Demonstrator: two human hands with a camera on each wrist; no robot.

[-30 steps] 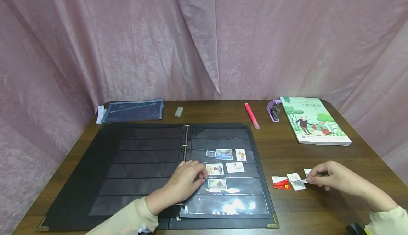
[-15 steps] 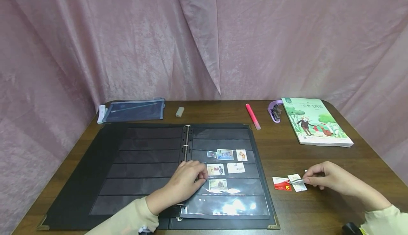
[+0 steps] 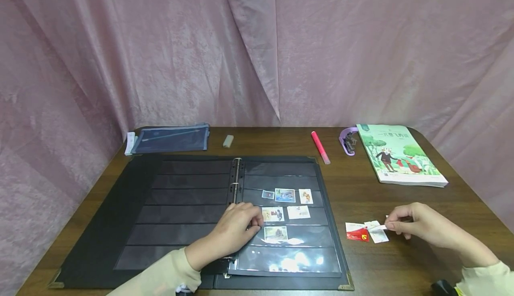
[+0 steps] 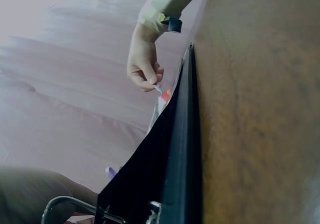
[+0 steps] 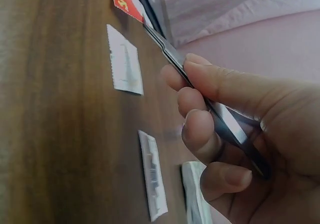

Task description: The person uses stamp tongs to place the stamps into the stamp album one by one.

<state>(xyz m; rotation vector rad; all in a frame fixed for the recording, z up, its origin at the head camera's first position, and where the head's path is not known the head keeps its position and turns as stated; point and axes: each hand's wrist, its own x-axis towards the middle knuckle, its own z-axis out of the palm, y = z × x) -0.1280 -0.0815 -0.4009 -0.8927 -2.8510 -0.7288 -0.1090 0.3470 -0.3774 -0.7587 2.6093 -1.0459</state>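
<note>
In my right hand (image 3: 417,225) I hold metal tweezers (image 5: 172,58), pinched between thumb and fingers. Their tips meet the edge of a red-and-white stamp (image 3: 357,232) on the table; whether they grip it I cannot tell. A white stamp (image 5: 125,61) lies beside it, partly under the tweezers in the head view, and another pale stamp (image 5: 153,176) is nearer the hand. My left hand (image 3: 234,227) rests on the open black stamp album (image 3: 96,224), fingers loosely bent at the right page's inner edge. Beside the fingertips, several stamps (image 3: 275,234) sit in that page's clear pockets.
Behind the album lie a blue mesh pouch (image 3: 172,139) and a small grey eraser-like block (image 3: 228,141). A pink marker (image 3: 320,147), a purple-rimmed object (image 3: 347,141) and a green picture book (image 3: 401,155) are farther right. Metal rings (image 3: 236,180) run along the album's spine.
My right hand has shifted slightly, and the tweezers stay at the red-and-white stamp's edge. The left hand holds its place on the album. The whole head view has drifted a little.
</note>
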